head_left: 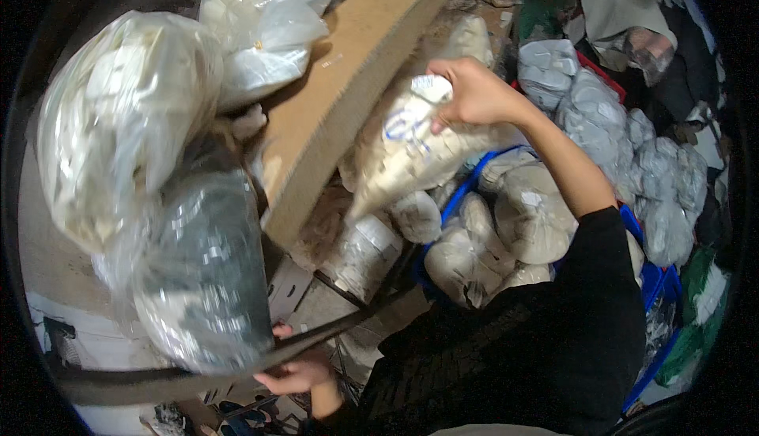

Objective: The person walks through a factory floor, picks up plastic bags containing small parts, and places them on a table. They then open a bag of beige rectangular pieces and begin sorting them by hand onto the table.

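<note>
My right hand (484, 92) is closed on the top of a cream-coloured clear plastic bag (403, 143) with blue marker scribbles on it. The bag hangs tilted, narrowing toward its lower left, and is slightly blurred. My left hand (296, 374) is low in the view beside a large clear bag of dark grey pieces (209, 270). A dark strap (316, 335) crosses in front of that hand and hides part of it. Its thumb and fingers show on either side of the strap, apart, with nothing visible between them.
A long brown board (348, 64) slants across the middle. Large clear bags of cream pieces (126, 120) and whitish pieces (265, 33) lie left of it. At right, a blue crate (447, 215) holds cream bagged bundles (534, 207); grey bagged bundles (593, 112) pile up behind it.
</note>
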`<state>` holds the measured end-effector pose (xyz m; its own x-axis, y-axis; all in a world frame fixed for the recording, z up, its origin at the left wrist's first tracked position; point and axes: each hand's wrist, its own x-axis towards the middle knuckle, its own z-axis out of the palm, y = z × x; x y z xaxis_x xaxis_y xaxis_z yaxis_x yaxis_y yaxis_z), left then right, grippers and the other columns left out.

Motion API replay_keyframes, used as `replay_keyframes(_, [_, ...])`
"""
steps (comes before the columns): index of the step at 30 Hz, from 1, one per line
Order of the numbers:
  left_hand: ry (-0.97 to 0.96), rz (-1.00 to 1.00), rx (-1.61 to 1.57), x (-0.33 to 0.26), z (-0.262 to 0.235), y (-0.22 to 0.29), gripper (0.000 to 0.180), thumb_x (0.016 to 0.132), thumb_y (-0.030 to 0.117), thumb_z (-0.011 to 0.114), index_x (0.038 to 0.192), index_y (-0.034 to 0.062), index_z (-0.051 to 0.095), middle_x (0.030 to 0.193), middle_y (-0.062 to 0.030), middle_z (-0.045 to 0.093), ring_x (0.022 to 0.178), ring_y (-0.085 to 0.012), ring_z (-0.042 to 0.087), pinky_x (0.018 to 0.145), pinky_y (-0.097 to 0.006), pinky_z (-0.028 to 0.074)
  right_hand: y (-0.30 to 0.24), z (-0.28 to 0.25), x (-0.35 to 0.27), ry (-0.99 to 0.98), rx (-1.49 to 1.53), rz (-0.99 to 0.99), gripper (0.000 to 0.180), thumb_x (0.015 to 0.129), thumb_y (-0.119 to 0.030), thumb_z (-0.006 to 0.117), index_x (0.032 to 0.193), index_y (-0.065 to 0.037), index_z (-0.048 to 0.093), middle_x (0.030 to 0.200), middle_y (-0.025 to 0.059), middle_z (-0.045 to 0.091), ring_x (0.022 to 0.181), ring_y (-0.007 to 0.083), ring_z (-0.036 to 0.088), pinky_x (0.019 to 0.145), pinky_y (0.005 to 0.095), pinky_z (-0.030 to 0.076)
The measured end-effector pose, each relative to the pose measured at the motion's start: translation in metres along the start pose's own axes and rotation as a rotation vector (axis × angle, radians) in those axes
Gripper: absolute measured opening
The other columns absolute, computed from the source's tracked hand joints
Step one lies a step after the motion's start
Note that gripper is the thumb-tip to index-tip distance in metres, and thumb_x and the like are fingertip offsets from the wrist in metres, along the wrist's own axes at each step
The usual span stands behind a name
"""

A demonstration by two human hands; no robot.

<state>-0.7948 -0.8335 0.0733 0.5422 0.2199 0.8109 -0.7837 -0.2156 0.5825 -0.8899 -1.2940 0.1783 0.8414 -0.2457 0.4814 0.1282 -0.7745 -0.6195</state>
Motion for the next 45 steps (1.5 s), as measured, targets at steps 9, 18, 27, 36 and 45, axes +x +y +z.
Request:
replay_keyframes(9, [-0.166, -0.363, -0.396, 0.021, 0.01, 0.029, 0.06, 0.109, 0.046, 0.027, 0.148, 0.0016, 0.035, 0.117, -0.0148, 0.063, 0.099, -0.0214, 0.061, 0.087, -0.036, 0.051, -0.159, -0.011, -0.148, -0.3, -0.119, -0.072, 0.058, 0.053, -0.022, 0.094, 0.096, -0.002, 0.06, 0.084, 0.0169, 0.061, 0.087, 0.0387, 0.061, 0.073, 0.044, 0.049])
replay_keyframes(18, [-0.665, -0.358, -0.348, 0.009, -0.05, 0.003, 0.048, 0.11, 0.028, 0.034, 0.149, 0.0028, 0.045, 0.156, -0.0202, 0.039, 0.145, -0.0311, 0.038, 0.123, -0.045, 0.021, -0.249, 0.076, -0.182, -0.258, 0.033, -0.115, 0.054, 0.048, -0.025, 0.099, 0.079, -0.006, 0.06, 0.073, 0.007, 0.057, 0.067, 0.0245, 0.054, 0.061, 0.0366, 0.041])
replay_keyframes(27, [-0.28, -0.827, 1.508, -0.137, -0.374, -0.085, 0.058, 0.081, 0.027, 0.071, 0.137, 0.0162, 0.058, 0.135, -0.0178, 0.058, 0.132, -0.044, 0.044, 0.1, -0.069, 0.033, -0.239, 0.268, -0.171, -0.594, 0.33, 0.135, 0.048, 0.057, -0.017, 0.101, 0.081, -0.003, 0.062, 0.075, 0.004, 0.065, 0.067, 0.0103, 0.056, 0.061, 0.0292, 0.049])
replay_keyframes(36, [1.201, -1.486, 0.166, -0.292, -0.472, 0.067, 0.103, 0.079, 0.051, 0.084, 0.146, -0.0112, 0.038, 0.133, -0.0347, 0.055, 0.116, -0.0514, 0.06, 0.088, -0.059, 0.055, -0.235, 0.283, -0.137, -0.828, 0.367, -0.144, 0.047, 0.057, -0.013, 0.097, 0.082, -0.001, 0.06, 0.074, 0.0106, 0.062, 0.065, 0.0193, 0.058, 0.064, 0.0335, 0.049])
replay_keyframes(45, [1.087, -1.631, 1.06, -0.329, -0.454, 0.154, 0.056, 0.079, 0.046, 0.083, 0.097, -0.007, 0.076, 0.098, -0.0251, 0.075, 0.095, -0.0343, 0.074, 0.085, -0.043, 0.055, -0.243, 0.265, -0.122, -0.815, 0.552, -0.083, 0.038, 0.062, 0.0, 0.09, 0.081, -0.004, 0.058, 0.073, 0.0013, 0.061, 0.068, 0.0101, 0.054, 0.064, 0.0288, 0.048])
